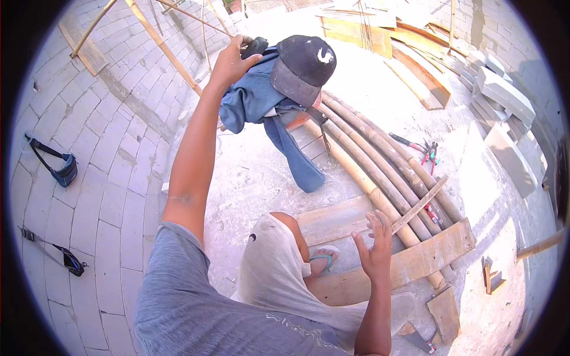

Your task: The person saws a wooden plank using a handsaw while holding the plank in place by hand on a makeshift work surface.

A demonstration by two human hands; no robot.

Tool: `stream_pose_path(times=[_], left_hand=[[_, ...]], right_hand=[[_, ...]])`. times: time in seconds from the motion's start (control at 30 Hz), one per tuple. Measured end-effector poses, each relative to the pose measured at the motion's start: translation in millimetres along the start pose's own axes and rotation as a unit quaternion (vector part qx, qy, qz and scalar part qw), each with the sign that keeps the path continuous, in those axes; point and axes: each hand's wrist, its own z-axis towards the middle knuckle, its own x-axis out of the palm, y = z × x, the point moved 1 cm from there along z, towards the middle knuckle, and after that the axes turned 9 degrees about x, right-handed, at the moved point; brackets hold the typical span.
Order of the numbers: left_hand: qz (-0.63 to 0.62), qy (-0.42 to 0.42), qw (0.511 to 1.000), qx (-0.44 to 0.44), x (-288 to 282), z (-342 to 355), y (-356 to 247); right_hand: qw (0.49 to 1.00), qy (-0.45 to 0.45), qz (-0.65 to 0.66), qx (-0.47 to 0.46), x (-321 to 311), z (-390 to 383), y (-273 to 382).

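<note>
My left hand reaches up to a small black object, fingers gripping it, beside a blue garment with a dangling length of fabric. A dark cap with a white mark lies on the garment, atop bamboo poles. My right hand is raised with fingers apart and nothing held, over wooden planks near the poles' lower ends. My bent leg and sandalled foot are below.
Block walls rise left, with two hanging straps. Pliers lie right of the poles, a hammer-like tool lower right. Stacked blocks stand right; long boards lie at the back.
</note>
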Motion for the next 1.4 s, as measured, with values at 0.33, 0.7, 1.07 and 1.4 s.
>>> stream_pose_path(times=[0.33,0.7,1.07,1.4], left_hand=[[0.101,-0.201,0.967,0.118,47,13,-22],[-0.481,0.293,0.792,0.233,322,-90,-444],[-0.494,0.345,0.782,0.158,495,-284,-602],[-0.549,0.321,0.768,0.076,500,-303,-604]], right_hand=[[0.888,-0.147,-0.180,0.397,-50,-97,-150],[0.542,-0.457,-0.100,0.698,-87,-170,-281],[0.590,-0.460,-0.215,0.628,-28,-264,-342],[0.542,-0.571,-0.225,0.574,-22,-262,-317]])
